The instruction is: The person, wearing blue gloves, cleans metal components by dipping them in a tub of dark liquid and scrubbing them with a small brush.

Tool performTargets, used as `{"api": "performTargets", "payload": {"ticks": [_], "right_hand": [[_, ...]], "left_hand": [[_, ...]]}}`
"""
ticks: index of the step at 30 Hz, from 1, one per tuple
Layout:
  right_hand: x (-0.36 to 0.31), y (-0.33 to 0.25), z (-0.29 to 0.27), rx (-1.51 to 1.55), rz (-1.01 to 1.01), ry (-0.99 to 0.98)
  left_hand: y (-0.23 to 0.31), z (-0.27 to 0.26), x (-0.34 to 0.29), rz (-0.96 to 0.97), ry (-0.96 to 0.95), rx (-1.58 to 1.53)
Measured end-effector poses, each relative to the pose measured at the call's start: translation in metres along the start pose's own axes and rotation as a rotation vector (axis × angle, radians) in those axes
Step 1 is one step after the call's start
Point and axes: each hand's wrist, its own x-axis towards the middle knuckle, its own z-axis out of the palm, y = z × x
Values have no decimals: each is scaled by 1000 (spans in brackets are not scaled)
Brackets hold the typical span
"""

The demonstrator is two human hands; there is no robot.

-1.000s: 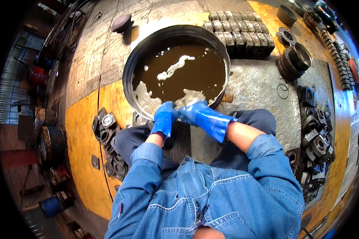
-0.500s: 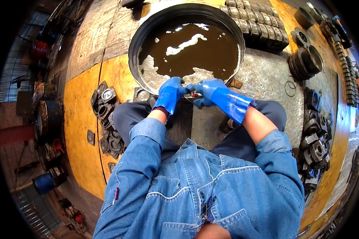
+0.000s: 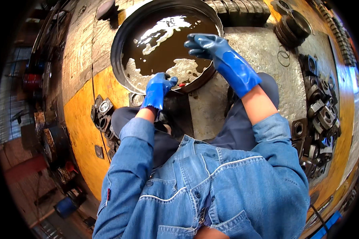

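Observation:
A large round black basin (image 3: 118, 71) of brown, foamy liquid (image 3: 162, 61) stands in front of my knees. Both my hands wear blue rubber gloves. At the near rim is my left hand (image 3: 158, 84), its fingers curled; whatever it grips is hidden by the glove. A small red item (image 3: 182, 85) shows beside its fingertips, too small to name. My right hand (image 3: 208, 46) is raised over the right side of the basin, fingers stretched out toward the left and nothing visible in them.
Dark metal parts are heaped left (image 3: 103, 113) and right (image 3: 321, 111) of my legs. Behind the basin sits a row of ribbed metal pieces (image 3: 239, 12). Stacked rings (image 3: 293, 30) and a thin wire ring (image 3: 283, 58) lie to the right.
My hands were together at the near rim and are now apart. The right one has risen forward over the liquid; the left stays near the rim. The view has shifted a little.

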Motion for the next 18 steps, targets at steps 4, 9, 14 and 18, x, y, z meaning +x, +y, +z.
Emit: {"api": "performTargets", "payload": {"ticks": [4,9,14,18], "right_hand": [[16,-13,-40,332,-67,-27],[17,11,-28,530,-64,-196],[21,18,3,458,324,-5],[34,41,12,595,505,-206]], "left_hand": [[-2,17,0,91,191,15],[-7,11,-31,-12,180,-94],[9,12,-33,50,194,17],[30,-8,-27,95,72,-223]]}}
